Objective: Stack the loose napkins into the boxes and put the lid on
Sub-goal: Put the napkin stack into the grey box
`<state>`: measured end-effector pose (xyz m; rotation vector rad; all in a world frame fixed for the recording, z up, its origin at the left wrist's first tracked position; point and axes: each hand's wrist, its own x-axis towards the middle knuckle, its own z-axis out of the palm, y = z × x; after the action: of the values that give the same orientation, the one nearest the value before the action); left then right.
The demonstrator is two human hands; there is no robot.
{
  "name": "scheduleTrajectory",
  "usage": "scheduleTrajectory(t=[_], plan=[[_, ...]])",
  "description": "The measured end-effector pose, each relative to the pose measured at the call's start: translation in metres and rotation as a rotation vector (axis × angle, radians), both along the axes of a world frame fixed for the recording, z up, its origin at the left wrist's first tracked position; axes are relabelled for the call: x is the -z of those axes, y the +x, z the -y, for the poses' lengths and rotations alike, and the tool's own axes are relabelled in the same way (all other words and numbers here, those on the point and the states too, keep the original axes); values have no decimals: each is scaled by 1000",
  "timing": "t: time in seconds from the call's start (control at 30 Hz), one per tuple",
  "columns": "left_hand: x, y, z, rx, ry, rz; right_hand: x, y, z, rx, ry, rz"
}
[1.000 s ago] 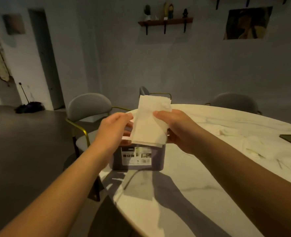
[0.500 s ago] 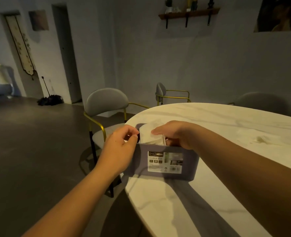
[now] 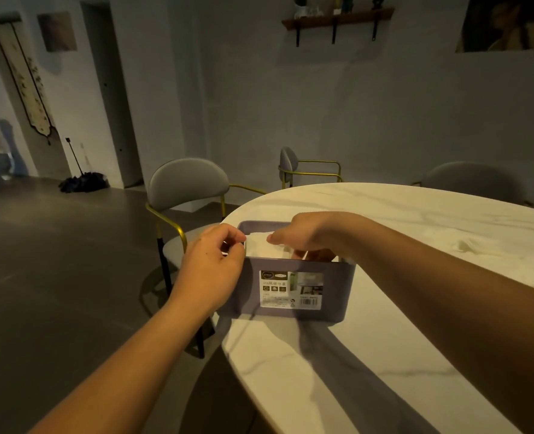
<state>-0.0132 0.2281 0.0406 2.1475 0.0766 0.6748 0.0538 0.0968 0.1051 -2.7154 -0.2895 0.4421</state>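
Marble table [image 3: 369, 380], near edge. Grey plastic box [image 3: 337, 296] stands on it, label facing me. My left hand [image 3: 210, 264] has its fingers curled at the box's left rim; I cannot tell whether they grip anything. My right hand [image 3: 306, 236] reaches into the box, fingers curled round the folded napkins [image 3: 264, 245] inside. A loose napkin [image 3: 466, 245] lies farther right.

Grey box [image 3: 334, 292] upright, lidless, white napkins [image 3: 264, 247] inside

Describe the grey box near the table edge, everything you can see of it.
The box is a rectangular, open-topped bin in matte grey-purple, plastic by its look, with rounded corners and a printed barcode label on the near wall. It stands upright on the marble table near its edge, with no lid on. White napkins sit inside. The left hand curls at its left rim; the right hand reaches in, gripping the napkins.
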Motion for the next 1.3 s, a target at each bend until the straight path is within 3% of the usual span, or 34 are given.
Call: scheduleTrajectory(t=[0.2,0.33,0.57,0.7,0.8,0.93,1.03,1.1,1.3], plan=[[-13,-2,15,-72,86,94,-22,1,33,45,290,113],[-30,4,66,7,130,145,-42,-9,89,64,299,246],[-25,22,199,188,284,130,-15,-33,203,216,69,223],[-5,21,270,265,229,-55,9,-62,276,226,-83,239],[12,19,301,284,230,-143,32,-83,319,172,-153,154],[35,18,322,282,349,-151,71,-101,361,205,-424,120],[49,20,327,264,381,-133,102,-102,372,267,-394,126],[51,25,325,237,291,-143,114,-100,369,266,-374,164],[48,43,319,221,-302,-190,119,-72,354,254,-387,218]])
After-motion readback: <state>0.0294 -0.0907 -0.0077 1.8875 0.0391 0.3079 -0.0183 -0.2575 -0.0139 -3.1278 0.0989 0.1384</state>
